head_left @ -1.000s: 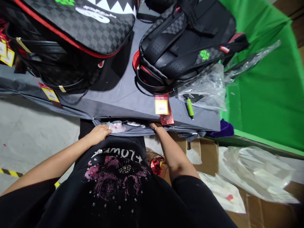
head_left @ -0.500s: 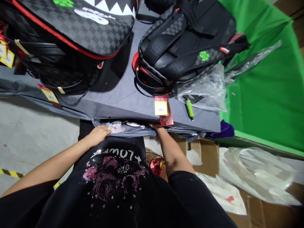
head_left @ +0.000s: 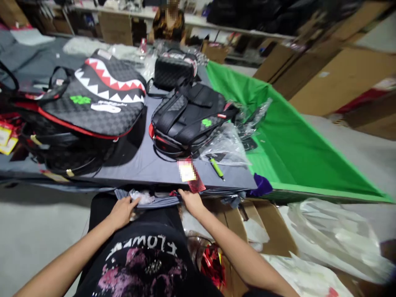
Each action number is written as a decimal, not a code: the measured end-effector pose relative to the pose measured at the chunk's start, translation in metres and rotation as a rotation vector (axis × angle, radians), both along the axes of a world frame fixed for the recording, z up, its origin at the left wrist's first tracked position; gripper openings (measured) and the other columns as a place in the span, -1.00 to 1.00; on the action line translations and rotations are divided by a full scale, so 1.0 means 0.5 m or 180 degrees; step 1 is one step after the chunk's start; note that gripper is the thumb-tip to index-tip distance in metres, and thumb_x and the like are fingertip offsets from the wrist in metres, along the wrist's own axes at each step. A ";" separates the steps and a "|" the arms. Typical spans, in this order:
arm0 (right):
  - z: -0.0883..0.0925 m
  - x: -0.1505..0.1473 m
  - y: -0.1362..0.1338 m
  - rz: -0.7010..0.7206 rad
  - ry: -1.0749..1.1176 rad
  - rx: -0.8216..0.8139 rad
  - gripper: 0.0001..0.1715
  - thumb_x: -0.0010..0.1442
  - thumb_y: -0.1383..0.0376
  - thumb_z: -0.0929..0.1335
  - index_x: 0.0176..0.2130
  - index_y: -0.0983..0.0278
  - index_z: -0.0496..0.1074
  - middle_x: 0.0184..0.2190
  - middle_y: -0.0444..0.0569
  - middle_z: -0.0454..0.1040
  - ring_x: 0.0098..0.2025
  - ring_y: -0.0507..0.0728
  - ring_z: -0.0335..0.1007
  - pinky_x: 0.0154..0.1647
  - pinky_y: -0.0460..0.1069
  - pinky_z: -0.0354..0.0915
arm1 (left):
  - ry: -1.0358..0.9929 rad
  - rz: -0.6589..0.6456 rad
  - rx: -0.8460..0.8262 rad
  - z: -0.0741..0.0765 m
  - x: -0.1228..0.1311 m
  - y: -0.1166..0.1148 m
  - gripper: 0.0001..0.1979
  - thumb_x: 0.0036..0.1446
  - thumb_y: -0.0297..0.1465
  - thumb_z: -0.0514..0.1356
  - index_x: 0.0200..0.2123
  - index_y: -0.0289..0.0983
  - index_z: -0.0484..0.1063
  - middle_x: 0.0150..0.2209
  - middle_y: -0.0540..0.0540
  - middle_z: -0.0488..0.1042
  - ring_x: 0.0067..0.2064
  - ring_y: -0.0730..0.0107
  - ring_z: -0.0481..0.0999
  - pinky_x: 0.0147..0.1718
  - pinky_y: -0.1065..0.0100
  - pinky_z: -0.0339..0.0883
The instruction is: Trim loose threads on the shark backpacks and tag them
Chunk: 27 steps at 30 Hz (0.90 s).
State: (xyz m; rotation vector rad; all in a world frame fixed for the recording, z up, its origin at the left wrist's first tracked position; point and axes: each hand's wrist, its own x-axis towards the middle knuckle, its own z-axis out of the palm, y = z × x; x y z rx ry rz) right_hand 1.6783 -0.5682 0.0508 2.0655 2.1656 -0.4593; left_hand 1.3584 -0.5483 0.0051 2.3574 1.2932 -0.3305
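Observation:
My left hand (head_left: 122, 211) is closed on the edge of the grey cloth pouch (head_left: 162, 201) hanging at the table's front, beside a crumpled clear plastic piece (head_left: 142, 197). At the pouch's right end is my right hand (head_left: 191, 202), its fingertips pressed near a small red item (head_left: 173, 193); what they grip is too small to name. Above it, a red tag with a yellow label (head_left: 195, 177) hangs over the table edge from a black backpack (head_left: 188, 117) lying straps up.
A checkered backpack with shark teeth (head_left: 102, 99) lies left. Right of the tag are a green tool (head_left: 217, 168) and plastic wrap (head_left: 229, 144). A green fabric bin (head_left: 297, 152) adjoins the table (head_left: 130, 169). Cardboard (head_left: 275, 222) lies below; a person (head_left: 168, 27) is across the table.
The view has tilted up, showing the far table and a person. My right hand has come out of the pouch to its edge, with the red item now at its fingertips.

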 end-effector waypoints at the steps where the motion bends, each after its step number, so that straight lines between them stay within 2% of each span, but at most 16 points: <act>1: 0.019 -0.002 -0.013 -0.0028 0.0157 0.0117 -0.47 0.23 0.46 0.25 0.17 0.24 0.34 -0.27 0.08 0.59 -0.19 0.19 0.54 -0.12 0.04 0.37 | 0.0025 -0.0015 -0.0061 0.013 0.010 0.009 -0.32 0.12 -0.44 0.20 0.32 -0.16 0.16 0.22 -0.37 0.27 0.13 -0.03 0.41 0.11 0.06 0.24; 3: 0.055 -0.003 -0.039 -0.0233 0.0967 0.0249 -0.32 0.27 0.40 0.20 0.34 0.21 0.09 -0.28 0.01 0.59 -0.33 0.12 0.55 -0.21 0.00 0.39 | -0.0051 -0.0003 -0.0254 0.052 0.028 0.028 -0.37 0.10 -0.42 0.21 0.27 -0.08 0.24 0.27 -0.27 0.25 0.17 0.01 0.40 0.11 0.11 0.25; 4: 0.071 -0.003 -0.051 -0.0379 0.1563 0.0211 -0.32 0.29 0.36 0.17 0.36 0.19 0.03 -0.29 -0.03 0.59 -0.42 0.08 0.53 -0.29 -0.03 0.40 | -0.0126 0.0020 -0.0352 0.077 0.038 0.038 -0.43 0.11 -0.40 0.21 0.22 -0.05 0.30 0.22 -0.22 0.33 0.15 0.06 0.43 0.07 0.15 0.29; 6: 0.100 0.000 -0.071 -0.0681 0.2705 0.0013 -0.42 0.31 0.25 0.16 0.29 0.19 0.18 -0.31 -0.07 0.57 -0.58 0.01 0.46 -0.46 -0.08 0.37 | -0.0295 0.0016 -0.0433 0.136 0.059 0.062 -0.63 0.14 -0.34 0.18 0.04 -0.06 0.47 -0.02 -0.13 0.55 0.02 0.12 0.53 -0.08 0.25 0.36; 8: 0.127 0.009 -0.083 -0.0965 0.3443 0.0003 -0.50 0.30 0.12 0.20 0.14 0.25 0.37 -0.34 -0.06 0.56 -0.61 0.01 0.44 -0.50 -0.06 0.36 | -0.0549 -0.0091 -0.0306 0.202 0.088 0.095 -0.79 0.20 -0.28 0.12 -0.22 -0.13 0.55 -0.30 -0.08 0.60 -0.18 0.19 0.58 -0.23 0.32 0.35; 10: 0.156 0.026 -0.090 -0.1175 0.3948 0.0249 -0.48 0.27 0.03 0.27 0.08 0.27 0.42 -0.26 0.03 0.58 -0.44 0.09 0.54 -0.33 0.01 0.42 | -0.1109 -0.0130 0.0142 0.271 0.131 0.137 -0.72 0.26 -0.23 0.04 -0.32 -0.18 0.52 -0.38 -0.07 0.57 -0.29 0.27 0.56 -0.28 0.35 0.33; 11: 0.172 0.038 -0.093 -0.1230 0.4220 0.0358 -0.44 0.26 0.00 0.28 0.11 0.25 0.39 -0.14 0.10 0.57 -0.27 0.15 0.57 -0.23 0.05 0.43 | -0.1506 -0.0130 0.0482 0.303 0.159 0.161 -0.70 0.29 -0.22 0.01 -0.28 -0.19 0.50 -0.33 -0.07 0.57 -0.26 0.29 0.55 -0.24 0.35 0.34; 13: 0.204 0.062 -0.100 -0.1246 0.4768 0.0472 -0.36 0.23 -0.04 0.32 0.20 0.18 0.31 0.12 0.16 0.44 0.05 0.25 0.47 -0.06 0.13 0.41 | -0.2137 -0.0200 0.1241 0.357 0.227 0.217 -0.67 0.28 -0.17 0.04 -0.04 -0.19 0.44 -0.08 -0.13 0.53 -0.04 0.24 0.50 -0.03 0.27 0.33; 15: 0.229 0.087 -0.105 -0.1230 0.5074 0.0529 -0.28 0.16 -0.02 0.39 0.23 0.13 0.25 0.26 0.15 0.29 0.22 0.30 0.31 0.02 0.17 0.37 | -0.2210 -0.0318 0.1738 0.390 0.299 0.278 -0.44 0.19 -0.15 0.17 0.20 -0.24 0.24 0.13 -0.22 0.39 0.16 0.10 0.36 0.13 0.14 0.24; 17: 0.241 0.111 -0.106 -0.1372 0.4995 0.0711 -0.30 0.10 0.02 0.46 0.17 0.14 0.30 0.21 0.17 0.35 0.18 0.29 0.35 0.06 0.18 0.35 | -0.1865 -0.0232 0.1833 0.400 0.359 0.336 -0.21 0.07 -0.12 0.28 0.28 -0.33 0.12 0.16 -0.31 0.34 0.19 -0.04 0.31 0.15 0.04 0.21; 19: 0.237 0.133 -0.095 -0.1681 0.4700 0.1061 -0.46 0.07 0.04 0.49 -0.03 0.20 0.39 -0.01 0.17 0.54 -0.01 0.26 0.51 0.03 0.16 0.38 | -0.1650 -0.0046 0.1699 0.394 0.392 0.375 -0.19 0.01 -0.08 0.32 0.23 -0.34 0.16 0.11 -0.31 0.37 0.14 -0.06 0.36 0.10 0.04 0.26; 21: 0.222 0.156 -0.066 -0.2058 0.4485 0.1616 -0.55 0.05 0.00 0.48 -0.22 0.23 0.38 -0.24 0.10 0.61 -0.21 0.21 0.57 -0.04 0.14 0.41 | -0.1654 0.0052 0.1485 0.380 0.393 0.382 -0.23 -0.02 -0.05 0.32 0.18 -0.29 0.20 0.06 -0.27 0.42 0.08 -0.01 0.43 0.03 0.11 0.32; 22: 0.212 0.167 -0.044 -0.2216 0.4429 0.1896 -0.55 0.04 -0.02 0.47 -0.25 0.22 0.35 -0.27 0.08 0.61 -0.24 0.20 0.57 -0.07 0.13 0.42 | -0.1638 0.0046 0.1404 0.372 0.384 0.369 -0.25 -0.01 -0.04 0.31 0.16 -0.27 0.19 0.02 -0.25 0.44 0.04 0.01 0.47 -0.01 0.13 0.35; 24: 0.193 0.184 0.015 -0.2407 0.4281 0.2322 -0.51 0.07 -0.08 0.42 -0.22 0.20 0.30 -0.21 0.07 0.58 -0.21 0.19 0.56 -0.14 0.10 0.44 | -0.1471 -0.0063 0.1314 0.357 0.354 0.314 -0.33 0.03 -0.09 0.27 0.14 -0.27 0.18 -0.04 -0.24 0.48 -0.02 -0.01 0.50 -0.08 0.12 0.38; 27: 0.170 0.186 0.113 -0.2275 0.3745 0.2618 -0.49 0.17 -0.16 0.24 -0.17 0.19 0.23 -0.19 0.07 0.52 -0.19 0.17 0.52 -0.21 0.07 0.44 | -0.1135 -0.0410 0.1063 0.334 0.304 0.176 -0.39 0.08 -0.14 0.18 0.18 -0.22 0.23 -0.02 -0.26 0.48 0.02 -0.14 0.48 -0.02 -0.03 0.38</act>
